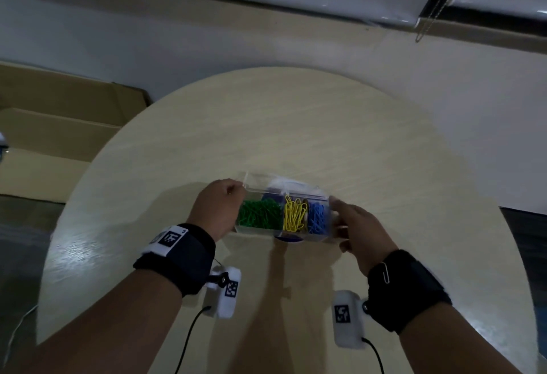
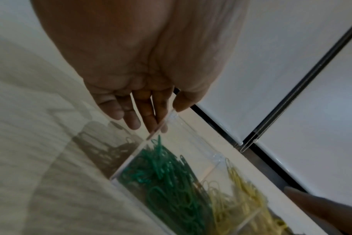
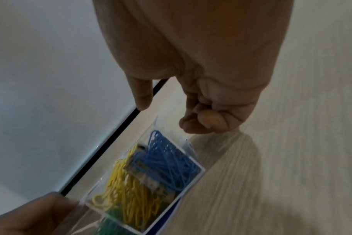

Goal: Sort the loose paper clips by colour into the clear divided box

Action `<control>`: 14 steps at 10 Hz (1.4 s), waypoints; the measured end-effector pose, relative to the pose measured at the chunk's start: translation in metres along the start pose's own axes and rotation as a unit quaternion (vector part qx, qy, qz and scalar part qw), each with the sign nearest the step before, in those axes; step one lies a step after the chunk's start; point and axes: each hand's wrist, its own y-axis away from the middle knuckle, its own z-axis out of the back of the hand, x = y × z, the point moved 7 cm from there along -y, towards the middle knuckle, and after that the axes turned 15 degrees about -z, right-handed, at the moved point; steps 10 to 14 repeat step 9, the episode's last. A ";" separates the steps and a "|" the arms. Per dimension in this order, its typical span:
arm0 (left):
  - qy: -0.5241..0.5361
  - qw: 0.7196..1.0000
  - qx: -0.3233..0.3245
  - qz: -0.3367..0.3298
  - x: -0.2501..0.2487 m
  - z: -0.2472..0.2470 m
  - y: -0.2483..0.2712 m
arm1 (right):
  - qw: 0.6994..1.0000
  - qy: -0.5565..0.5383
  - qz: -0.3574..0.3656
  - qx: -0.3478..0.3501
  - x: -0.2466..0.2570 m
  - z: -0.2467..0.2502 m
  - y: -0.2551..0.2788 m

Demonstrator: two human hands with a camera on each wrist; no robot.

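The clear divided box [image 1: 239, 227] sits low over the round table, between my two hands. It holds green clips [image 1: 260, 213] on the left, yellow clips [image 1: 294, 215] in the middle and blue clips [image 1: 317, 216] on the right. Its clear lid [image 1: 257, 184] stands raised at the back. My left hand [image 1: 233, 193] pinches the lid's left corner between thumb and fingers [image 2: 151, 120]. My right hand [image 1: 340, 222] grips the box's right end, fingers [image 3: 203, 122] curled by the corner and thumb out. No loose clips show on the table.
A blue and white round thing [image 1: 288, 239] lies under the box. A silver clip [image 1: 385, 273] hangs on my right wristband. The table [image 1: 266, 125] is light wood; cardboard boxes [image 1: 59, 125] stand to its left, a white wall and blind cord [image 1: 429, 15] behind.
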 end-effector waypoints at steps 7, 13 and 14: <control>0.119 0.993 -0.019 -0.022 0.004 0.000 0.039 | 0.994 -0.059 0.096 0.013 -0.018 -0.016 0.028; 0.114 0.993 -0.030 -0.003 -0.001 0.002 0.051 | 0.996 -0.044 0.072 -0.017 -0.030 -0.013 0.037; 0.114 0.993 -0.030 -0.003 -0.001 0.002 0.051 | 0.996 -0.044 0.072 -0.017 -0.030 -0.013 0.037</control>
